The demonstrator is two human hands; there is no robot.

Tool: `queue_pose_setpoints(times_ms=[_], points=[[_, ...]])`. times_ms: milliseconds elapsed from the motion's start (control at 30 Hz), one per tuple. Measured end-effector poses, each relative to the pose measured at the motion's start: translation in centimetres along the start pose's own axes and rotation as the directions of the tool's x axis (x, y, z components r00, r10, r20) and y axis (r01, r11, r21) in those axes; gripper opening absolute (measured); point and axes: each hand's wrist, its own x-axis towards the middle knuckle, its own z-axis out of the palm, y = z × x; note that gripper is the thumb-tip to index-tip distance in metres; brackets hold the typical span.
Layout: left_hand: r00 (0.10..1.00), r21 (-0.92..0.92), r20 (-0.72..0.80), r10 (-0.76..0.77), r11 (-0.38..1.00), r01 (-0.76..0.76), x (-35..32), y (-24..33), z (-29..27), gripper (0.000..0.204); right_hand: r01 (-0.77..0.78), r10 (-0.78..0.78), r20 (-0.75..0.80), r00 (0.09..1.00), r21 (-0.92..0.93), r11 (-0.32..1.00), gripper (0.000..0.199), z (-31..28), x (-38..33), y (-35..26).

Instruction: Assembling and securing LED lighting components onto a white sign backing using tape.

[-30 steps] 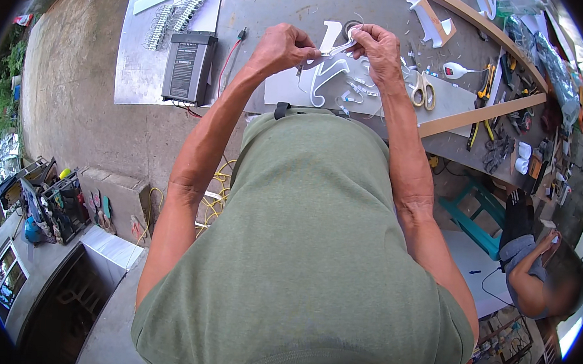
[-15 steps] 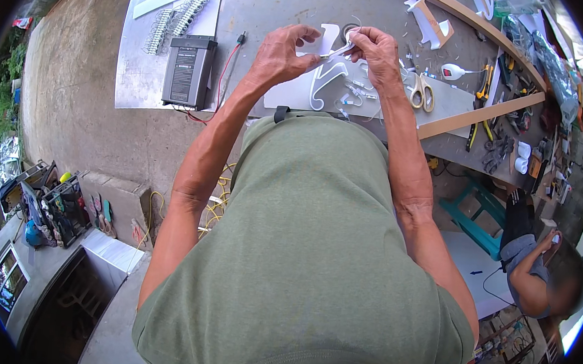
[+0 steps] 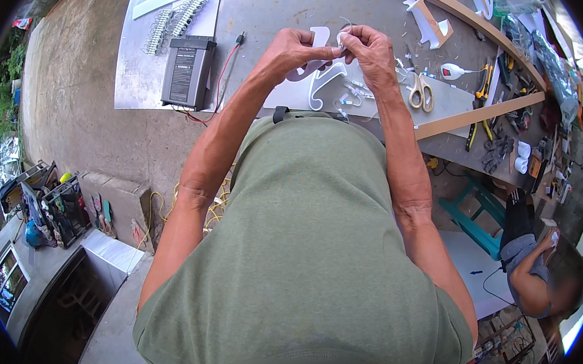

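Note:
Above the workbench my left hand (image 3: 292,53) is closed on a flat white curved cutout (image 3: 319,36), which shows above and below the fingers. My right hand (image 3: 373,54) meets it fingertip to fingertip, pinching something small with a thin wire; its exact kind is hidden by the fingers. Just below the hands a white S-like channel letter shell (image 3: 321,88) lies on the bench. Small white LED modules with wires (image 3: 354,94) are scattered to the right of it. Scissors with beige handles (image 3: 421,94) lie beyond my right wrist.
A grey power supply box (image 3: 189,71) with a red lead stands left, near wire-like coiled strips (image 3: 175,21). Right are wooden strips (image 3: 478,116), a white glue bottle (image 3: 454,71), pliers (image 3: 484,84) and a teal stool (image 3: 475,213). Another person (image 3: 530,269) sits at far right.
My hands have come together. The white cutout has shifted left and tilted, and my left fingers have closed on it. The right hand has moved slightly left.

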Motion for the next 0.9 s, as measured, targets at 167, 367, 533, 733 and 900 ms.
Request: queue_pose_setpoints(times_ms=[167, 367, 533, 733, 900], points=[[1.0, 0.063, 0.007, 0.025, 0.998, -0.025, -0.2, -0.4, -0.1, 0.04, -0.008, 0.008, 0.001, 1.0, -0.004, 1.0, 0.015, 0.3, -0.2, -0.1], [0.997, 0.02, 0.027, 0.075, 0.997, -0.076, -0.4, -0.9, 0.1, 0.051, -0.015, 0.015, 0.015, 1.0, 0.013, 1.0, 0.016, 0.2, 0.0, 0.2], [0.98, 0.14, -0.086, 0.179, 0.976, -0.166, -1.0, -1.6, 0.7, 0.058, -0.005, 0.005, -0.005, 1.0, 0.02, 1.0, 0.017, 0.0, 0.0, 0.1], [0.731, 0.409, -0.357, 0.581, 0.801, -0.436, -2.6, -2.2, 2.1, 0.043, 0.016, -0.013, -0.048, 0.999, 0.062, 0.998, 0.017, -0.4, 0.2, 0.2], [0.588, 0.632, -0.282, 0.758, 0.608, -0.481, -3.0, -2.2, 2.3, 0.023, 0.027, -0.024, -0.041, 0.999, 0.084, 0.996, 0.016, -0.2, 0.2, -0.1]])
